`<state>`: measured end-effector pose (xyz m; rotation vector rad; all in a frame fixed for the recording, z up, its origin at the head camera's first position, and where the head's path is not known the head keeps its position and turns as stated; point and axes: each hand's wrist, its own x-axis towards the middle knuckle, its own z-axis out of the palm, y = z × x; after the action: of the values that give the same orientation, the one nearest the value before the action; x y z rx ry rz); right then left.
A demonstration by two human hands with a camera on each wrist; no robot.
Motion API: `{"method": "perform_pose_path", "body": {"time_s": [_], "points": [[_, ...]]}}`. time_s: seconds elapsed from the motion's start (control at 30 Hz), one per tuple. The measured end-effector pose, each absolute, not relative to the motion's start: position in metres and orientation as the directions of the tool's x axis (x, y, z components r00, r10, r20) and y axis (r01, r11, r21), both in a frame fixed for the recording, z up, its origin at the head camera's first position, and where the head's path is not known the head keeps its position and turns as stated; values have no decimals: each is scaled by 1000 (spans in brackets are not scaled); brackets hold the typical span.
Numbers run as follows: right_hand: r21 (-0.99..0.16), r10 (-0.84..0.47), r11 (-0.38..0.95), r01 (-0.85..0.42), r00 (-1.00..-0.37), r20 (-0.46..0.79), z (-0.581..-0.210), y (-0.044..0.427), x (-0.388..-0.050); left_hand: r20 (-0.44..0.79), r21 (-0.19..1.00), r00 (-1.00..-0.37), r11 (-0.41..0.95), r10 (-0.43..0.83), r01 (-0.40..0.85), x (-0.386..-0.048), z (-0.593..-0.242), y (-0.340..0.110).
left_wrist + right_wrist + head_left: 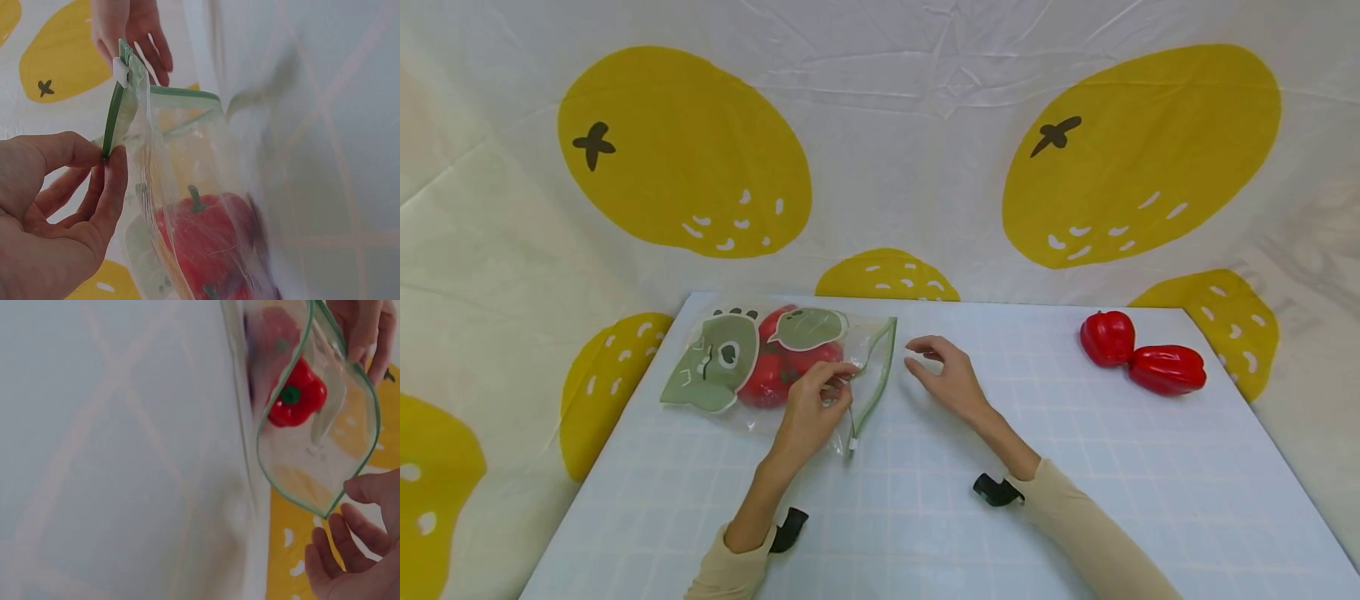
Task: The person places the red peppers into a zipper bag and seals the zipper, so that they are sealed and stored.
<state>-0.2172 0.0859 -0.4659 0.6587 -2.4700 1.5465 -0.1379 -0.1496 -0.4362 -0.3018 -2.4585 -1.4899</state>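
Note:
A clear zip bag [707,367] with green animal prints lies on the table's left side, its green-edged mouth [376,406] gaping to the right. Red bell peppers [765,381] with green stems are inside. My left hand [811,410] pinches the near side of the bag's green rim [112,119] between thumb and fingertips. The white slider [120,72] sits at one end of that rim. Just right of the mouth, my right hand [951,379] is held with fingers loosely bent and thumb apart, nothing between them; in the head view it stands off the bag.
Two more red bell peppers, one upright [1107,338] and one on its side [1167,371], touch each other at the table's far right. A pale grid-patterned cloth covers the table [925,517]. Behind it hangs a white curtain [902,183] with yellow fruit prints.

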Motion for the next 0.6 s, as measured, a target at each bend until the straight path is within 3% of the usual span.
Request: {"method": "perform_pose_path", "body": {"time_s": [0.6], "points": [[-777, -182, 466, -422, -906, 383, -457, 136, -222, 297, 839, -954, 465, 41, 282, -138, -435, -149]]}}
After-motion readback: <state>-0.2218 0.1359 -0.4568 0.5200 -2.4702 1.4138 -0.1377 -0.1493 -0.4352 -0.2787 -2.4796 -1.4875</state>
